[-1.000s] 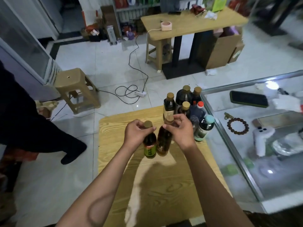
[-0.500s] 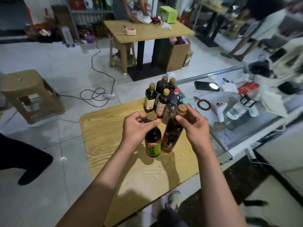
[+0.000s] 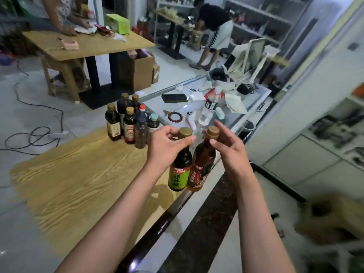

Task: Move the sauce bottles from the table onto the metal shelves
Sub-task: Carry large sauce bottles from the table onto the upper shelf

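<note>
A wooden table (image 3: 78,174) with strong grain filled the lower left and centre of the frame, its top mostly bare. At its far edge, left of centre, six sauce bottles (image 3: 129,123) stood upright in a tight cluster, touching or nearly so. A glass counter (image 3: 246,103) ran along the table's right edge toward the upper right, cluttered with a dark phone (image 3: 174,98), a bead bracelet (image 3: 175,116), a clear water bottle (image 3: 209,107) and white items too blurred to name. Below it a dark stone strip ran diagonally to the bottom of the frame.

Pale tiled floor (image 3: 23,107) showed on the left, crossed by a black cable (image 3: 39,123) and a power strip. A second wooden table (image 3: 102,46) stood in the upper left with a cardboard box (image 3: 141,71) beside it, and a person leaned over its far side. Metal shelves (image 3: 262,18) lined the upper right of the frame, with another person bent in front of them. White cabinets filled the right side, blurred.

The left hand (image 3: 167,148) pinched the neck of the green-label bottle (image 3: 180,170) just under its gold cap. The right hand (image 3: 230,150) held the red-label bottle (image 3: 201,170) by its cap with thumb and fingers. Both bottles hung in the air, tilted, side by side and touching, over the table's right edge near the counter. The open floor lay on the left and beyond the far table.
</note>
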A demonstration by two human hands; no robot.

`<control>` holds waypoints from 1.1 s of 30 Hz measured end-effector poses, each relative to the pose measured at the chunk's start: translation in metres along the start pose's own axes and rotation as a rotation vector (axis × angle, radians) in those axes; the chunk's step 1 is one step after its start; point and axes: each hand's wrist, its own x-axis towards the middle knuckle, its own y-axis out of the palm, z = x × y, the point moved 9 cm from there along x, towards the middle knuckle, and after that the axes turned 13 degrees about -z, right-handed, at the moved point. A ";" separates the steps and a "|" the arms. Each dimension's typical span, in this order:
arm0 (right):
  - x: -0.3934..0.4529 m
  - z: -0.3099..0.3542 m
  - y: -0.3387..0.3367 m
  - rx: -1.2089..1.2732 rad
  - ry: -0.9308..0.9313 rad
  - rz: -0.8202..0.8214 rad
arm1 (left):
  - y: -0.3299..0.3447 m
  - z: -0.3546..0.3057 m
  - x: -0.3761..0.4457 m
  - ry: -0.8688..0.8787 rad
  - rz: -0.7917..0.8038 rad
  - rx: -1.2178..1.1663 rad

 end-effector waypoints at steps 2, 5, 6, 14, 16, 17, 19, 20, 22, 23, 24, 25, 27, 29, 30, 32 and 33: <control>-0.005 0.012 -0.034 0.017 -0.027 -0.026 | 0.033 -0.012 -0.013 0.029 0.039 0.036; -0.014 0.026 -0.091 0.076 -0.062 -0.083 | 0.088 -0.034 -0.039 0.072 0.126 0.035; -0.018 0.030 -0.113 0.099 -0.073 -0.112 | 0.108 -0.042 -0.050 0.086 0.155 0.030; -0.071 0.062 -0.308 0.385 -0.113 -0.307 | 0.266 -0.097 -0.174 0.128 0.377 -0.024; -0.087 0.072 -0.359 0.421 -0.141 -0.339 | 0.306 -0.110 -0.214 0.136 0.422 -0.051; -0.096 0.076 -0.386 0.437 -0.156 -0.361 | 0.326 -0.116 -0.235 0.148 0.445 -0.071; -0.112 0.081 -0.434 0.441 -0.179 -0.399 | 0.361 -0.123 -0.270 0.164 0.481 -0.089; -0.121 0.082 -0.459 0.434 -0.193 -0.422 | 0.381 -0.127 -0.288 0.175 0.504 -0.085; -0.137 0.084 -0.507 0.416 -0.220 -0.465 | 0.419 -0.134 -0.322 0.192 0.557 -0.089; -0.143 0.085 -0.529 0.412 -0.230 -0.487 | 0.436 -0.137 -0.337 0.188 0.579 -0.102; -0.147 0.086 -0.548 0.410 -0.236 -0.512 | 0.450 -0.138 -0.349 0.179 0.592 -0.114; -0.153 0.088 -0.569 0.404 -0.245 -0.542 | 0.466 -0.141 -0.364 0.168 0.607 -0.124; -0.163 0.091 -0.605 0.379 -0.260 -0.606 | 0.495 -0.145 -0.388 0.159 0.637 -0.135; -0.171 0.091 -0.637 0.384 -0.267 -0.673 | 0.523 -0.150 -0.407 0.176 0.681 -0.143; -0.174 0.089 -0.654 0.398 -0.272 -0.711 | 0.540 -0.152 -0.417 0.190 0.715 -0.148; -0.181 0.085 -0.685 0.413 -0.278 -0.790 | 0.572 -0.156 -0.436 0.221 0.781 -0.155; -0.184 0.084 -0.699 0.412 -0.280 -0.826 | 0.587 -0.156 -0.445 0.236 0.806 -0.154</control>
